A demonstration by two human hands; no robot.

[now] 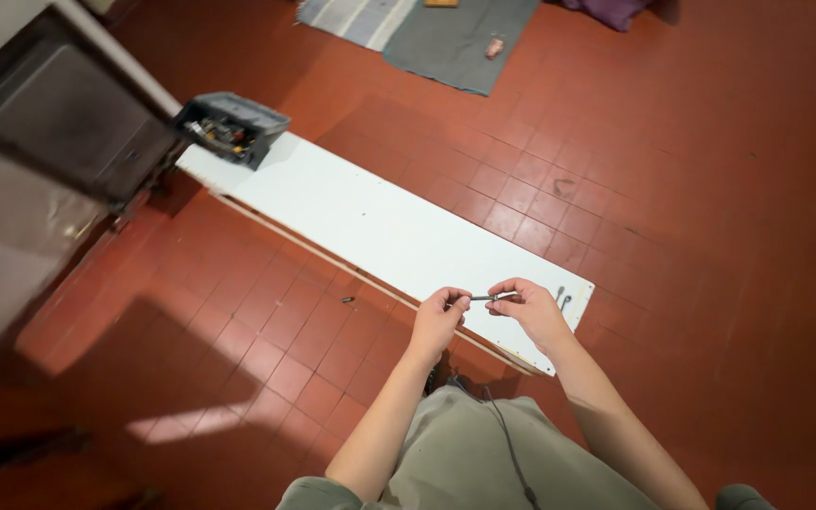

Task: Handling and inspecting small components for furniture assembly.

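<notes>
My left hand (439, 319) and my right hand (529, 310) meet over the near end of a long white board (370, 222) lying on the floor. Between their fingertips they pinch a thin dark metal piece (484, 297), like a screw or bit, held level. Two small dark metal parts (562, 298) lie on the board just right of my right hand.
A grey open toolbox (231, 127) with small parts rests at the board's far end. A dark cabinet (59, 123) stands at the left. A small dark piece (348, 299) lies on the red tile floor. Grey rugs (446, 33) lie at the far side.
</notes>
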